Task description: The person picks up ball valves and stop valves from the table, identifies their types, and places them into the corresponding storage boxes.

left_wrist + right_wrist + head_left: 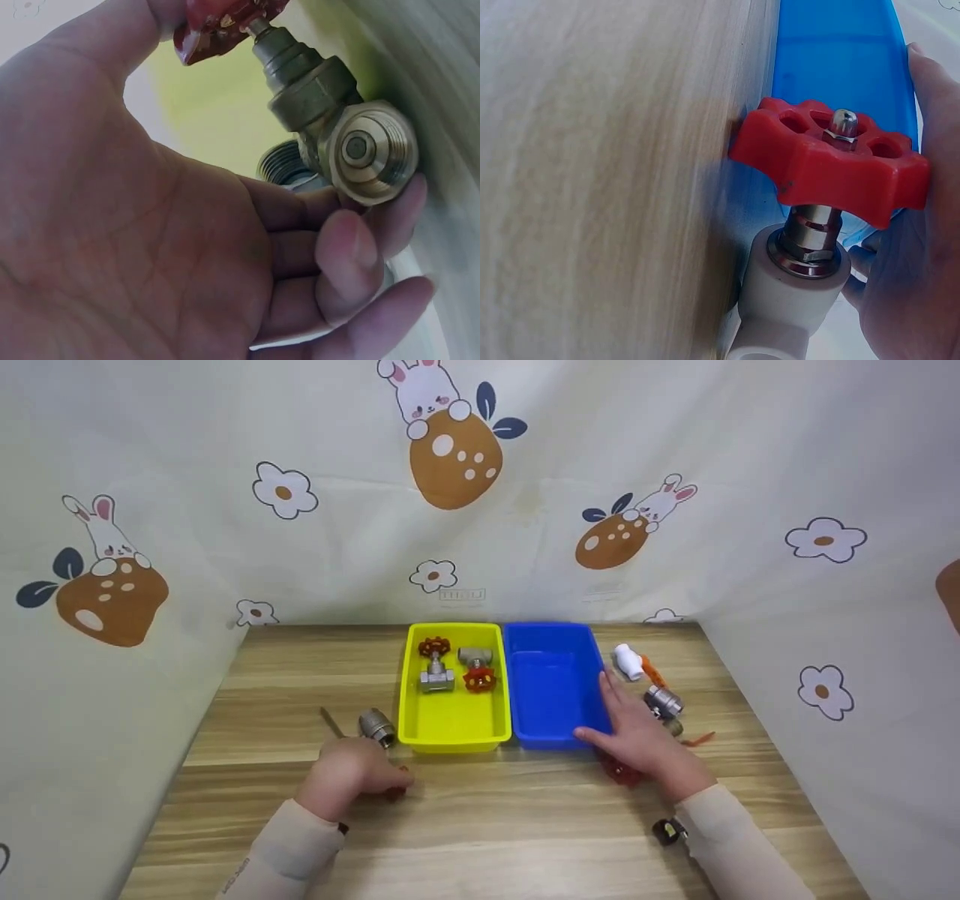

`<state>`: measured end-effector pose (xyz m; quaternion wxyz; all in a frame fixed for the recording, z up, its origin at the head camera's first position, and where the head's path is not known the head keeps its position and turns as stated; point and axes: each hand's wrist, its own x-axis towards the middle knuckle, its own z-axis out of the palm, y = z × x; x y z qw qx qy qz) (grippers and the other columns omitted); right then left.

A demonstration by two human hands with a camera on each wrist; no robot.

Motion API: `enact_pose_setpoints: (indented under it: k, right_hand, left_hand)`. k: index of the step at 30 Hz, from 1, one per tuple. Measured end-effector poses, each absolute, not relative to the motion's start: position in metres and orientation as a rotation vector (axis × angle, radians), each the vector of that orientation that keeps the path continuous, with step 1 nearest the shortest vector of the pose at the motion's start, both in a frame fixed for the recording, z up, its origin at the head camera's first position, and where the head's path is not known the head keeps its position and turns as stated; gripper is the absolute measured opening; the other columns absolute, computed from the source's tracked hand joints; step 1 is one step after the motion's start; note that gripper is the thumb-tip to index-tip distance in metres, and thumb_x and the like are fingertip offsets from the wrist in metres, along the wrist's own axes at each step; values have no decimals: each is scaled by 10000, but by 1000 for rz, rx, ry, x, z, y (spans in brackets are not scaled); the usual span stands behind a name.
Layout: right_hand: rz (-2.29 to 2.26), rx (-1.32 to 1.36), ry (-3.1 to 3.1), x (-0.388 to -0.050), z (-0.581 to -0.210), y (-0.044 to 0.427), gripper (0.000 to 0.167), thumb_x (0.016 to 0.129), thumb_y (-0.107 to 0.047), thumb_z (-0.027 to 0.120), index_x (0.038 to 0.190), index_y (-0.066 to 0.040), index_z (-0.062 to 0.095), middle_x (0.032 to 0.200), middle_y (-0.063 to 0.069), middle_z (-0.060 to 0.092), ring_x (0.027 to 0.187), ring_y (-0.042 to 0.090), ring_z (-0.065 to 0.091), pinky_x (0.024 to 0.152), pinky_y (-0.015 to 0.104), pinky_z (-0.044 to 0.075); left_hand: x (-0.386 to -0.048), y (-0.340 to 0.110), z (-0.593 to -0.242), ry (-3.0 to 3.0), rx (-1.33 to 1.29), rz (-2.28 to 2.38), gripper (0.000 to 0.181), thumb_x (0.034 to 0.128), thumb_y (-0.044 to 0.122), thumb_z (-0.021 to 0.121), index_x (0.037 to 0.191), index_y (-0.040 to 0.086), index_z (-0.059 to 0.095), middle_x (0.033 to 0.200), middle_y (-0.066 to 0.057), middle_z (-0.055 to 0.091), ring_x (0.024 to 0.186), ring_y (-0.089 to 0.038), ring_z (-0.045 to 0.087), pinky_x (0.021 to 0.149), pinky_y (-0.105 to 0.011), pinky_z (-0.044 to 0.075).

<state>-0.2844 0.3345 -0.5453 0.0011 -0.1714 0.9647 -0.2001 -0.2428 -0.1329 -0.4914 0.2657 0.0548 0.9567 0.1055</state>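
Observation:
My left hand (349, 772) is at the table, left of the yellow bin (454, 727). In the left wrist view, its fingers curl under a brass gate valve (311, 90), with the thumb by the red handwheel (217, 26). My right hand (637, 735) rests against the right side and near corner of the blue bin (555, 690), fingers extended. Below its palm lies a white valve (784, 300) with a red handwheel (832, 161), mostly covered in the head view.
Two metal gate valves (437, 679) with red handwheels lie inside the yellow bin. A metal threaded fitting (376, 727) stands beside that bin, near a thin rod (331, 721). Right of the blue bin are a white valve with an orange handle (630, 661) and metal fittings (664, 701).

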Motion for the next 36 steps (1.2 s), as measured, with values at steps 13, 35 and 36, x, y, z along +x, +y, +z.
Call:
enact_pose_setpoints:
  k: [13, 35, 36]
  right_hand:
    - [-639, -586, 3051, -285, -547, 334, 1143, 1027, -669, 662, 1746, 37, 123, 1831, 248, 87, 1646, 527, 196, 1276, 726, 252]
    - [-663, -574, 3044, -285, -547, 335, 1160, 1020, -687, 668, 1747, 33, 123, 1838, 228, 80, 1655, 501, 189, 1284, 712, 251]
    - [-664, -574, 3043, -285, -547, 335, 1160, 1019, -687, 669, 1747, 33, 124, 1840, 220, 76, 1655, 499, 190, 1284, 712, 251]
  left_hand:
    - [-245, -142, -478, 2471, 165, 484, 529, 865, 660, 748, 805, 143, 839, 870, -86, 754, 814, -213, 628, 849, -412, 541]
    - [-263, -143, -453, 2499, 562, 821, 559, 935, 647, 763, 1111, 125, 666, 932, -32, 681, 879, -222, 614, 769, -421, 509]
    - [-264, -143, -452, 2507, 567, 814, 570, 937, 659, 756, 1117, 126, 665, 934, -34, 674, 880, -223, 612, 769, -420, 508]
